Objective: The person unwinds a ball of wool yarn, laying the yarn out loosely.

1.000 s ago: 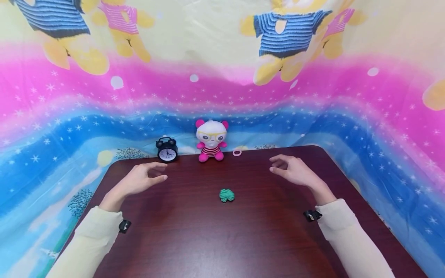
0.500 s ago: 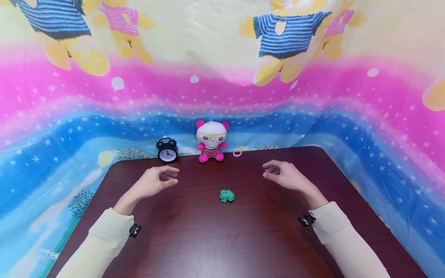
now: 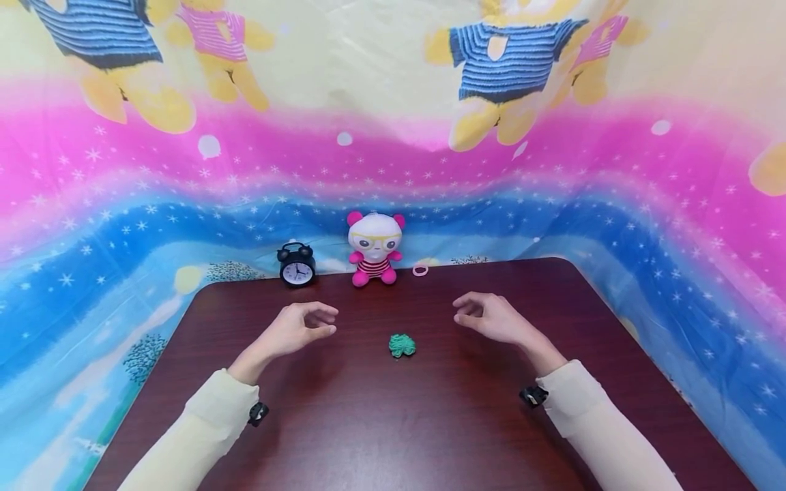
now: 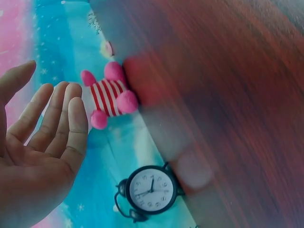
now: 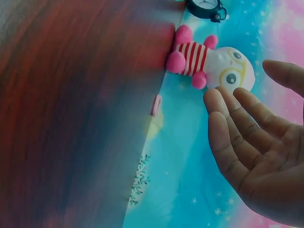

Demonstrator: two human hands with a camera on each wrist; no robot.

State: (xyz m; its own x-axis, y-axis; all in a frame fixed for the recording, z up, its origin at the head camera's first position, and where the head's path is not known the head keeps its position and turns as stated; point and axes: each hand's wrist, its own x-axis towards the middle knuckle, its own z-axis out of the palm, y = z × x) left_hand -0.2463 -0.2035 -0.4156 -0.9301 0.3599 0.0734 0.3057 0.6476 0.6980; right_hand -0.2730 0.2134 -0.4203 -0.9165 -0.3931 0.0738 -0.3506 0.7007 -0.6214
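Note:
A small green bundle of yarn-like strands (image 3: 402, 346) lies on the dark wooden table between my two hands. To its left, my left hand (image 3: 297, 329) hovers with relaxed, slightly bent fingers and holds nothing. My right hand (image 3: 495, 319) mirrors it on the other side, also holding nothing. In the left wrist view, the left hand (image 4: 47, 137) shows its palm, fingers loosely extended. The right wrist view has the right hand (image 5: 266, 147) in a similar pose, palm visible. Neither wrist view includes the green bundle.
Along the table's (image 3: 393, 423) back edge stand a black alarm clock (image 3: 298, 271) and a pink and white plush panda (image 3: 375, 249) with yellow glasses. A pale pink ring (image 3: 420, 271) sits right of the plush. A printed curtain (image 3: 393, 164) surrounds the table.
Both hands have moved inward and slightly nearer to me, the left one farther than the right. The green bundle, clock, plush and ring stay in place.

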